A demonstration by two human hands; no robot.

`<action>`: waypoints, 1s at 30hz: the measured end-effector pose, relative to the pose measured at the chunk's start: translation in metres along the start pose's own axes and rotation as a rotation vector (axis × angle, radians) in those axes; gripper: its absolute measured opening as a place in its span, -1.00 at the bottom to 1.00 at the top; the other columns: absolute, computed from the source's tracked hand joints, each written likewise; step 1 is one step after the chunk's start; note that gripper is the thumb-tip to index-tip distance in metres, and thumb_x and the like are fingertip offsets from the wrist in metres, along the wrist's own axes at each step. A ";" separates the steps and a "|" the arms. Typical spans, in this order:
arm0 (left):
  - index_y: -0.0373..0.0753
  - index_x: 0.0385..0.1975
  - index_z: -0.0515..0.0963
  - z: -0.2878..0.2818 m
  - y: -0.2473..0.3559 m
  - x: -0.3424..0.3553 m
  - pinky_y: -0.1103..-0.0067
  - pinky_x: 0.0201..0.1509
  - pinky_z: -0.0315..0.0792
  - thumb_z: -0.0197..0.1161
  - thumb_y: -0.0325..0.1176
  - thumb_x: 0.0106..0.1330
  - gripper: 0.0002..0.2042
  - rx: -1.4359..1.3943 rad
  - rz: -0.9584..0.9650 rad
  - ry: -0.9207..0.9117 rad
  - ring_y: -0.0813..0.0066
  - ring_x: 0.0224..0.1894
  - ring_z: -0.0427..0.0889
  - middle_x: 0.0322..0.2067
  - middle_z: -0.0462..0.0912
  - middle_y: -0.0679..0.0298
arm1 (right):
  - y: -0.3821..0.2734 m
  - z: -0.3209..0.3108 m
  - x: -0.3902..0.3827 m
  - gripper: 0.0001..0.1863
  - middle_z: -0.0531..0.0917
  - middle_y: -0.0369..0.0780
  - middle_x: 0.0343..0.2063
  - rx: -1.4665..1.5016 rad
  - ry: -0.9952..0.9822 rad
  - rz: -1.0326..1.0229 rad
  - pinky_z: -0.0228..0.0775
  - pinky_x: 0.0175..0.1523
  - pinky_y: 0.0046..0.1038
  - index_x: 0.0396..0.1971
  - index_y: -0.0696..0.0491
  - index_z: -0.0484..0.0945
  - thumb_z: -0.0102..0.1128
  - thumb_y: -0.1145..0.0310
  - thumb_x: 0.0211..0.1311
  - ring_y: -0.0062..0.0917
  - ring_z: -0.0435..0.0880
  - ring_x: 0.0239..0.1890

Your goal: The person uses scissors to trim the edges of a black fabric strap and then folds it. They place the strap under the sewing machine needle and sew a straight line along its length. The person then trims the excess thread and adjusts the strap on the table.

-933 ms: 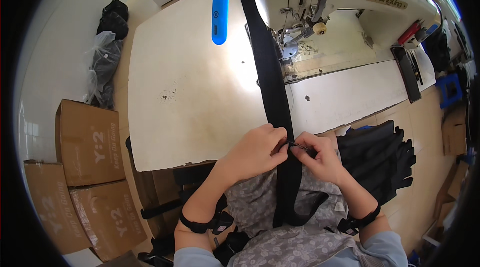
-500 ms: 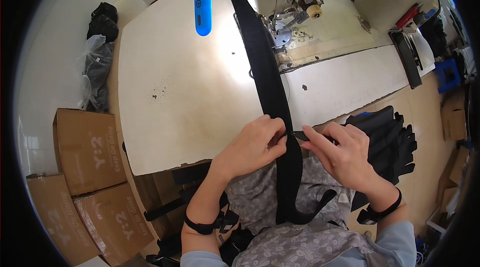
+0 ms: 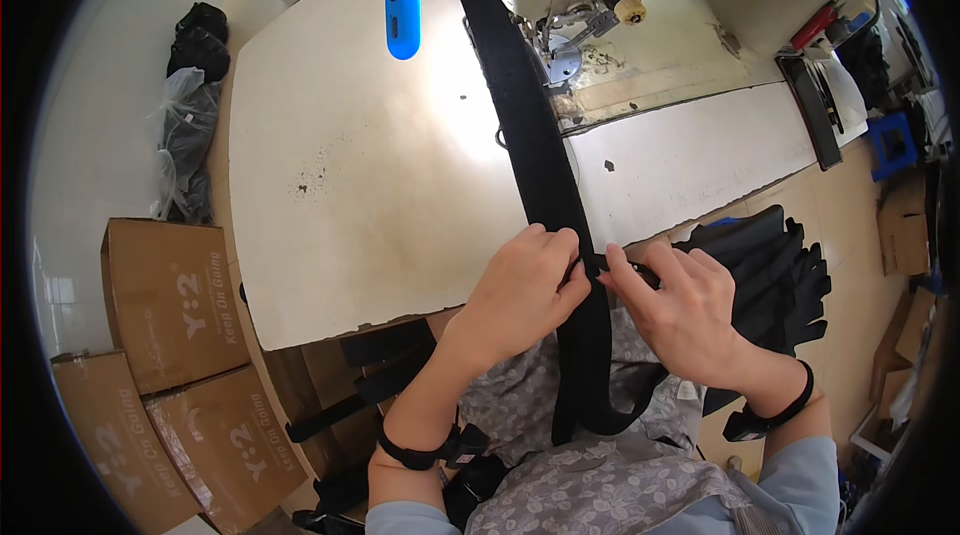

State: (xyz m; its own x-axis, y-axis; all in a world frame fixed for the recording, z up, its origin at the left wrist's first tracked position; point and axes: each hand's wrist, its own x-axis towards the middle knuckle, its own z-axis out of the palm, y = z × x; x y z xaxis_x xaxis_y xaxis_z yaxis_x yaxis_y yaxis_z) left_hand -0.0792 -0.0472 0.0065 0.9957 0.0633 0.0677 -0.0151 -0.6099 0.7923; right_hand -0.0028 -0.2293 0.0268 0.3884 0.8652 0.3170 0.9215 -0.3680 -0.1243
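Note:
A long black fabric strap (image 3: 540, 175) runs from beside the sewing machine needle area (image 3: 562, 60) across the white table edge and hangs in a loop over my lap. My left hand (image 3: 522, 290) pinches the strap near the front edge of the table, fingers curled. My right hand (image 3: 680, 310) is closed around a small dark metal tool, apparently thread snips (image 3: 645, 273), with its tip at the strap beside my left fingertips. The exact point where they meet is partly hidden by my fingers. A blue lamp (image 3: 403, 5) hangs over the table, left of the strap.
Cardboard boxes (image 3: 160, 305) and bagged black goods (image 3: 188, 135) line the left. A stack of black fabric pieces (image 3: 770, 265) lies right of my hands, below the table extension (image 3: 690, 175). A blue stool (image 3: 890, 145) and more boxes (image 3: 905, 235) stand on the right.
My right hand has rolled over and shifted rightward, its forefinger now stretched along the tool. My left hand has moved slightly up, still pinching the strap. The view has shifted somewhat.

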 end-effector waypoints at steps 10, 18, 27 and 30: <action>-0.36 -0.49 0.40 0.004 0.002 -0.001 0.38 -0.46 0.33 0.25 -0.52 0.12 -0.86 0.041 0.049 0.048 0.18 -0.54 0.43 -0.59 0.39 0.11 | -0.002 0.002 0.001 -0.72 0.45 -0.30 -0.55 -0.016 -0.020 0.020 0.25 -0.50 -0.49 -0.26 0.07 0.58 0.30 0.39 -0.05 -0.54 0.49 -0.61; -0.36 -0.49 0.39 0.005 0.001 0.000 0.43 -0.48 0.35 0.23 -0.52 0.14 -0.87 0.066 0.061 0.042 0.22 -0.56 0.43 -0.58 0.37 0.12 | 0.008 0.006 0.003 -0.71 0.46 -0.29 -0.56 0.036 -0.006 -0.015 0.27 -0.51 -0.48 -0.30 0.04 0.53 0.20 0.44 -0.16 -0.53 0.49 -0.64; -0.35 -0.50 0.38 0.004 -0.002 -0.006 0.53 -0.46 0.39 0.23 -0.50 0.16 -0.85 -0.064 -0.057 0.027 0.37 -0.55 0.50 -0.56 0.40 0.17 | 0.020 0.011 -0.004 -0.68 0.60 -0.21 -0.50 0.622 0.071 0.359 0.34 -0.49 -0.51 -0.22 0.10 0.57 0.32 0.19 0.17 -0.43 0.55 -0.62; -0.35 -0.47 0.40 0.003 -0.002 -0.008 0.56 -0.44 0.40 0.24 -0.51 0.15 -0.87 -0.116 -0.071 0.037 0.41 -0.56 0.49 -0.55 0.42 0.18 | 0.018 0.008 0.005 -0.65 0.62 -0.15 -0.52 0.802 -0.077 0.528 0.37 -0.45 -0.49 -0.23 0.17 0.57 0.34 0.22 0.11 -0.40 0.58 -0.58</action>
State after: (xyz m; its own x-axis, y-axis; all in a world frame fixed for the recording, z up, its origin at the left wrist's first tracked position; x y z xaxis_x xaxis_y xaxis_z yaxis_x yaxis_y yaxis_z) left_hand -0.0873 -0.0484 0.0026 0.9906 0.1333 0.0293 0.0428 -0.5074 0.8607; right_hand 0.0154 -0.2292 0.0190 0.7281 0.6851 -0.0228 0.3484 -0.3985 -0.8484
